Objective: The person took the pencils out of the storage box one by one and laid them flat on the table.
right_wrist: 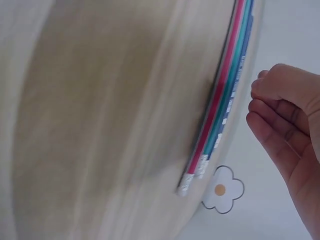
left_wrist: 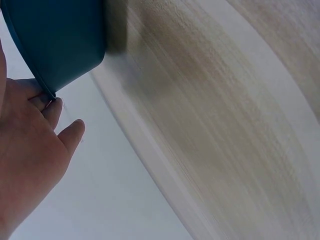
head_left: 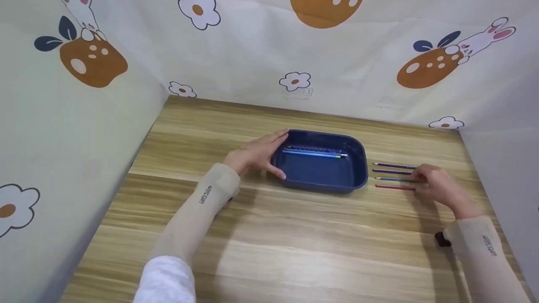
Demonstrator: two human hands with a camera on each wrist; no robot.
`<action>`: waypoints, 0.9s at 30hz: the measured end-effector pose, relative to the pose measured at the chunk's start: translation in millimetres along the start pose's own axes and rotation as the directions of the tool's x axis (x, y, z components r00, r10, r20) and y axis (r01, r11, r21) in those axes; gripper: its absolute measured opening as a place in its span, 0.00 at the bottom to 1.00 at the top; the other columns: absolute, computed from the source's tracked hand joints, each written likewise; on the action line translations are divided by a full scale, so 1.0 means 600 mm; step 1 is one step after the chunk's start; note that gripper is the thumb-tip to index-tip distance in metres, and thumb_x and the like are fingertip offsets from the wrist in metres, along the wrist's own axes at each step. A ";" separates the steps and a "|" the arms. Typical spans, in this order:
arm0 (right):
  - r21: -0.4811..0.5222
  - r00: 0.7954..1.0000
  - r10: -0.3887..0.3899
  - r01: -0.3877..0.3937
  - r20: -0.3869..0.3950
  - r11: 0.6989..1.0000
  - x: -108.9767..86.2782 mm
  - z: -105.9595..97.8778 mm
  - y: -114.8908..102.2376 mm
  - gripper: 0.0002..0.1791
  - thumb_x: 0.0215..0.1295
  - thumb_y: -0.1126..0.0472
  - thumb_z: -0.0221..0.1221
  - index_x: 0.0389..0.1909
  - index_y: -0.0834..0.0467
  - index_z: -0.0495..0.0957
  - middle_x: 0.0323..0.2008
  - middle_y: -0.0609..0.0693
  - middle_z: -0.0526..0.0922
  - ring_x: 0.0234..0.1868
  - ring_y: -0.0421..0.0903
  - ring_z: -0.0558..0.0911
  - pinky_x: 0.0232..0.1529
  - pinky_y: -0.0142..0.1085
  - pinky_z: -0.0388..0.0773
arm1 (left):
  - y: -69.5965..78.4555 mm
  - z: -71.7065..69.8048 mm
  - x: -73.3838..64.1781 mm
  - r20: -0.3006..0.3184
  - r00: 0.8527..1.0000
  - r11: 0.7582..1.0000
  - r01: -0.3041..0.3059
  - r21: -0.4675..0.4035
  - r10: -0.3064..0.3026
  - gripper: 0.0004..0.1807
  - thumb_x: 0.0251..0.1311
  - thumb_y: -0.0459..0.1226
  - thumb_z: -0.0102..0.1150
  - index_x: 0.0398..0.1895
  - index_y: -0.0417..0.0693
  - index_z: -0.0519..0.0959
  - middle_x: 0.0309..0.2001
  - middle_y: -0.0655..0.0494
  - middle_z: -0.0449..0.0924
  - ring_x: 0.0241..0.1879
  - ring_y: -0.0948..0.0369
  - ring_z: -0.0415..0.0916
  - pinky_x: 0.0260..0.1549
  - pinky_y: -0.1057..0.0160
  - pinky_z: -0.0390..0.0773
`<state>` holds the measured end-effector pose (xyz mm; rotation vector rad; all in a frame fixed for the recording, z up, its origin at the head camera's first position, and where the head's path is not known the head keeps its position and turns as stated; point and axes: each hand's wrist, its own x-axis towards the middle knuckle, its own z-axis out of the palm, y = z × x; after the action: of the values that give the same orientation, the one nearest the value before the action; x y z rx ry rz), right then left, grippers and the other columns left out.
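Observation:
A dark blue plastic box [head_left: 318, 185] sits on the wooden table with several pencils [head_left: 313, 153] lying along its far inner side. My left hand [head_left: 257, 155] holds the box's left end, thumb along the near corner and fingers at the far one. In the left wrist view, fingertips touch the rim of the box [left_wrist: 65, 45]. To the right, several pencils lie side by side, among them a red pencil [head_left: 393, 187] and a blue pencil [head_left: 393, 179]. Just over them is my right hand [head_left: 438, 185], fingers loosely bent; the right wrist view shows the red pencil [right_wrist: 215, 100] apart from the fingertips.
The wooden table [head_left: 294, 235] meets walls covered in a printed cloth [head_left: 244, 54] at the back and sides. Both forearms wear beige sleeves [head_left: 217, 189]. A small dark object [head_left: 442, 240] sits at the right wrist.

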<state>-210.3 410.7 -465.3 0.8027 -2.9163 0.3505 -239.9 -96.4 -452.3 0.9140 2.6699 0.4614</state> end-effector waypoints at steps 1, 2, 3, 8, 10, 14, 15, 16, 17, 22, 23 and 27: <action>0.004 1.000 -0.010 0.010 -0.009 1.000 0.003 -0.002 -0.002 0.12 0.40 0.73 0.68 0.28 0.61 0.78 0.28 0.51 0.80 0.30 0.47 0.78 0.31 0.44 0.76 | 0.000 0.000 0.000 0.000 1.000 1.000 0.002 -0.002 -0.002 0.71 0.33 0.72 0.61 0.75 0.46 0.40 0.76 0.55 0.30 0.74 0.57 0.34 0.72 0.56 0.44; 0.005 1.000 -0.019 0.019 -0.018 1.000 0.005 -0.005 -0.005 0.13 0.40 0.73 0.68 0.28 0.61 0.78 0.28 0.51 0.80 0.30 0.47 0.79 0.31 0.44 0.77 | 0.000 0.000 0.000 -0.002 1.000 1.000 0.002 -0.001 -0.002 0.71 0.33 0.72 0.61 0.75 0.47 0.40 0.76 0.56 0.30 0.74 0.57 0.34 0.72 0.56 0.44; 0.010 0.999 -0.026 0.026 -0.027 1.000 0.008 -0.007 -0.008 0.13 0.41 0.73 0.68 0.29 0.61 0.78 0.28 0.51 0.80 0.30 0.48 0.79 0.31 0.45 0.77 | -0.001 0.000 0.001 -0.002 1.000 1.000 -0.001 0.001 0.001 0.71 0.33 0.72 0.61 0.75 0.47 0.40 0.76 0.56 0.30 0.74 0.57 0.34 0.72 0.56 0.44; 0.026 0.999 -0.013 0.014 -0.029 1.000 0.023 -0.022 -0.032 0.13 0.43 0.72 0.68 0.33 0.62 0.79 0.31 0.53 0.82 0.33 0.51 0.82 0.35 0.47 0.79 | -0.002 0.000 0.002 -0.007 1.000 1.000 -0.022 0.014 0.022 0.70 0.35 0.69 0.65 0.75 0.46 0.39 0.76 0.55 0.30 0.74 0.56 0.35 0.72 0.57 0.44; 0.046 1.000 0.002 -0.001 -0.016 0.999 0.032 -0.026 -0.042 0.14 0.44 0.71 0.67 0.35 0.63 0.79 0.32 0.54 0.82 0.35 0.52 0.82 0.37 0.48 0.79 | -0.003 0.000 0.002 -0.007 1.000 1.000 -0.024 0.016 0.025 0.70 0.35 0.68 0.65 0.75 0.46 0.39 0.76 0.55 0.30 0.74 0.56 0.34 0.72 0.57 0.44; 0.084 1.000 0.001 0.000 -0.010 0.996 0.050 -0.027 -0.061 0.14 0.47 0.69 0.68 0.38 0.63 0.79 0.35 0.55 0.83 0.37 0.53 0.82 0.39 0.49 0.79 | -0.003 0.001 0.002 -0.009 1.000 1.000 -0.022 0.019 0.022 0.70 0.35 0.69 0.64 0.75 0.46 0.39 0.76 0.54 0.31 0.74 0.56 0.34 0.72 0.57 0.44; 0.090 1.000 -0.007 0.008 -0.017 0.996 0.055 -0.027 -0.066 0.15 0.47 0.69 0.68 0.38 0.63 0.79 0.35 0.55 0.83 0.37 0.53 0.83 0.39 0.49 0.79 | -0.002 0.000 0.002 -0.011 1.000 1.000 -0.022 0.020 0.022 0.70 0.34 0.70 0.64 0.75 0.46 0.39 0.76 0.54 0.31 0.74 0.56 0.35 0.72 0.57 0.44; 0.095 1.000 -0.018 0.021 -0.026 0.995 0.059 -0.026 -0.070 0.15 0.47 0.69 0.68 0.38 0.62 0.79 0.35 0.54 0.83 0.37 0.53 0.83 0.39 0.49 0.79 | -0.002 0.000 0.002 -0.013 1.000 1.000 -0.022 0.021 0.023 0.71 0.34 0.70 0.64 0.75 0.46 0.39 0.76 0.53 0.32 0.74 0.56 0.35 0.72 0.57 0.44; 0.094 0.999 -0.031 0.034 -0.036 0.995 0.064 -0.024 -0.073 0.15 0.47 0.69 0.68 0.38 0.62 0.79 0.35 0.54 0.84 0.37 0.52 0.83 0.39 0.48 0.79 | -0.002 0.000 0.002 -0.013 1.000 1.000 -0.021 0.023 0.021 0.71 0.34 0.71 0.63 0.75 0.46 0.39 0.76 0.53 0.32 0.74 0.56 0.35 0.72 0.57 0.44; 0.127 0.997 -0.058 0.064 -0.054 0.990 0.086 -0.016 -0.096 0.15 0.46 0.69 0.68 0.38 0.61 0.79 0.35 0.53 0.83 0.38 0.52 0.83 0.41 0.47 0.79 | 0.002 -0.004 0.003 0.002 1.000 0.999 -0.007 0.040 0.007 0.72 0.32 0.73 0.61 0.75 0.46 0.40 0.76 0.53 0.32 0.74 0.56 0.35 0.72 0.57 0.44; 0.136 0.997 -0.060 0.067 -0.054 0.989 0.090 -0.015 -0.101 0.15 0.47 0.69 0.68 0.39 0.61 0.79 0.35 0.53 0.83 0.39 0.51 0.83 0.41 0.47 0.79 | 0.002 -0.005 0.004 0.007 1.000 0.999 -0.003 0.044 0.003 0.72 0.32 0.74 0.60 0.75 0.46 0.40 0.76 0.53 0.32 0.74 0.56 0.35 0.72 0.57 0.43; 0.182 0.995 -0.078 0.087 -0.056 0.979 0.110 -0.010 -0.122 0.15 0.48 0.68 0.68 0.40 0.61 0.80 0.36 0.52 0.83 0.40 0.51 0.82 0.43 0.46 0.79 | 0.003 -0.007 0.003 0.017 1.000 0.999 0.000 0.047 -0.001 0.72 0.31 0.74 0.59 0.75 0.46 0.40 0.76 0.54 0.32 0.74 0.56 0.35 0.72 0.57 0.44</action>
<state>-228.8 318.8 -435.4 0.9217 -2.8251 0.6305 -241.9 -94.6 -447.9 0.9267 2.6761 0.3911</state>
